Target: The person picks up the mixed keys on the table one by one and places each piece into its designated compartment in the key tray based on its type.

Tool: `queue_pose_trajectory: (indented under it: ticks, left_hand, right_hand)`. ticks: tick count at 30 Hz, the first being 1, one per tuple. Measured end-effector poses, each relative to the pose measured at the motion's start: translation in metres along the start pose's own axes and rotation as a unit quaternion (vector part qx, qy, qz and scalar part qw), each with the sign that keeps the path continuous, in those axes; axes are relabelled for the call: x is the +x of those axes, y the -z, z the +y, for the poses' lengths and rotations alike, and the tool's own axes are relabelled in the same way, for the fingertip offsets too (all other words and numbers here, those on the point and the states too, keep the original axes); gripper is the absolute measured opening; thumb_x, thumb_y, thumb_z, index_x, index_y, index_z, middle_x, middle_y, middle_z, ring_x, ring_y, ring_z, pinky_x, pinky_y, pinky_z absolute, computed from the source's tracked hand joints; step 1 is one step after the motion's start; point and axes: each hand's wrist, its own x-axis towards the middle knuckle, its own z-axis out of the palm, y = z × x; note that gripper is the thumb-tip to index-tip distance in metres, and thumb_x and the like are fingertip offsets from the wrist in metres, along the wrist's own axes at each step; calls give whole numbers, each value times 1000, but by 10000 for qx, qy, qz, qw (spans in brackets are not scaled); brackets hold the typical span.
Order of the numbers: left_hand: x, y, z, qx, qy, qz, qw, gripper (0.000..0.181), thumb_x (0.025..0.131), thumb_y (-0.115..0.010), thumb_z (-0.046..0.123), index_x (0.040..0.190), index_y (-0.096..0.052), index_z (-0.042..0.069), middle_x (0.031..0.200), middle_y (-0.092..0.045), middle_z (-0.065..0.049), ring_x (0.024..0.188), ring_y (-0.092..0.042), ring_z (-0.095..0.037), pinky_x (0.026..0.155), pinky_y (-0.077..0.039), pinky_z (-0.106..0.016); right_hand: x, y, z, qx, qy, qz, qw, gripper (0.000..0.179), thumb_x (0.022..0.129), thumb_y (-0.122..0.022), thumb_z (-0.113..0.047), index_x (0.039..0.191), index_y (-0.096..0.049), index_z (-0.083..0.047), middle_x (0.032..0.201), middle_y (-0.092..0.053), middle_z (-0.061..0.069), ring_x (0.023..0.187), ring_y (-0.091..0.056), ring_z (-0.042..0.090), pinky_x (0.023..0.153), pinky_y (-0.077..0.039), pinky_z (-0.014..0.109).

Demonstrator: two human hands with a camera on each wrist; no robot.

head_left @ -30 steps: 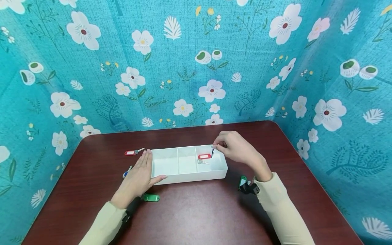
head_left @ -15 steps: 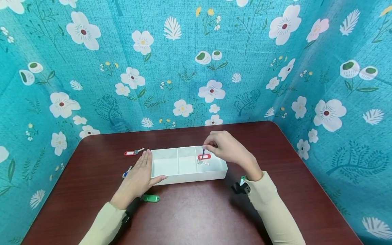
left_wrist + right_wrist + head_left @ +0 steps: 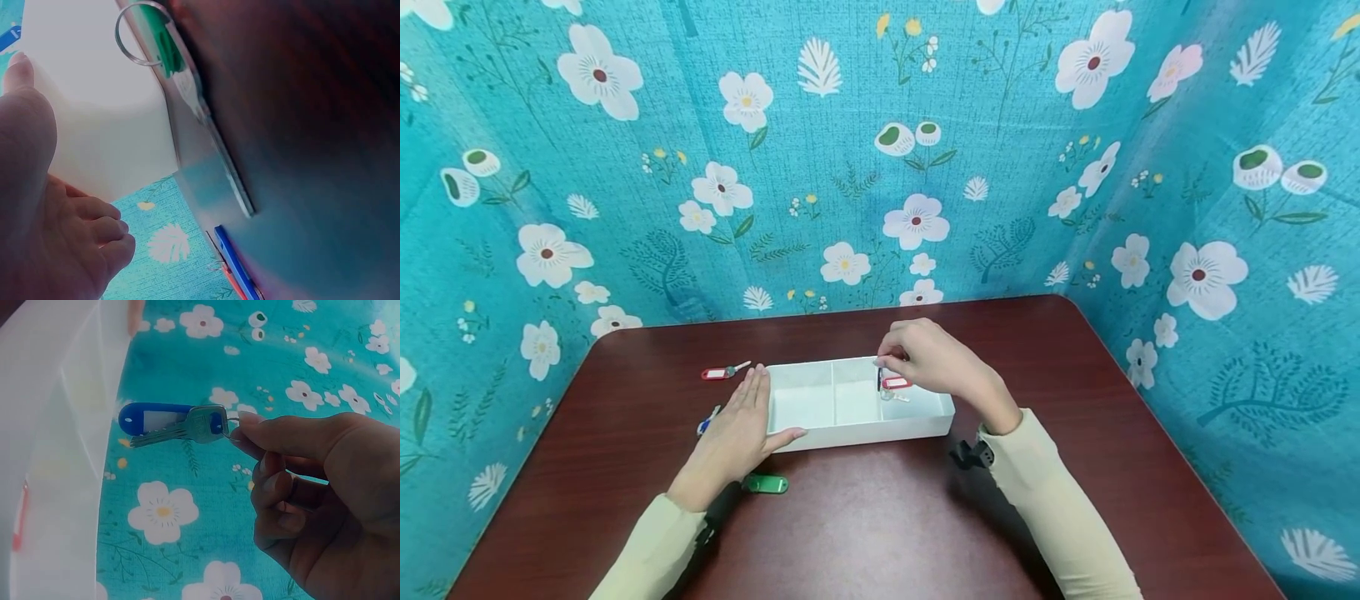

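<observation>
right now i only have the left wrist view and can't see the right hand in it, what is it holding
Observer: In the right wrist view, the right hand pinches a key with a blue tag attached.

Operator: ok and is anything lying close by it

Observer: Yes, the head view shows a red tag with another key in the right-end compartment of the white box.
</observation>
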Motion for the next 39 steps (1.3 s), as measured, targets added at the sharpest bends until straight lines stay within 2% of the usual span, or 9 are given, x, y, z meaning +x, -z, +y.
queue_pose_trajectory:
  ticks: [13, 24, 31, 39]
  left_hand:
    - [-1, -1, 1, 13, -17, 26, 10000, 115, 95, -55, 76, 163, -21, -10, 172, -23, -29, 160, -25, -48, 125, -35, -56]
    - [0, -1, 1, 26, 53, -44, 10000, 116, 94, -55, 77, 164, -18, -9, 172, -22, -29, 161, -23, -47, 125, -35, -56]
    - [0, -2, 0, -28, 57, -1, 10000, 118, 93, -53, 80, 164, -20, -8, 172, -23, -28, 161, -24, -47, 125, -35, -56]
    - [0, -1, 0, 16, 25, 40, 10000, 116, 94, -57, 76, 163, -21, -10, 172, -23, -30, 160, -24, -48, 125, -35, -57]
  right_hand:
    - [15, -7, -7, -207, 213, -283, 9992, 10, 96, -77, -15, 102, -82, -8, 90, -73, 1, 76, -59, 11, 67, -52, 22]
    - [33, -6, -14, -344, 86, -830, 9959, 10, 98, -75, -15, 99, -82, -8, 86, -74, 0, 72, -57, 12, 69, -51, 25]
    - [42, -3, -16, -353, -9, -995, 9944, 12, 99, -73, -16, 94, -82, -10, 78, -71, -3, 64, -54, 10, 67, -49, 25]
    - [49, -3, -19, -316, -15, -1152, 9928, 12, 99, -73, -16, 94, -83, -11, 80, -75, -1, 66, -56, 11, 67, -49, 25]
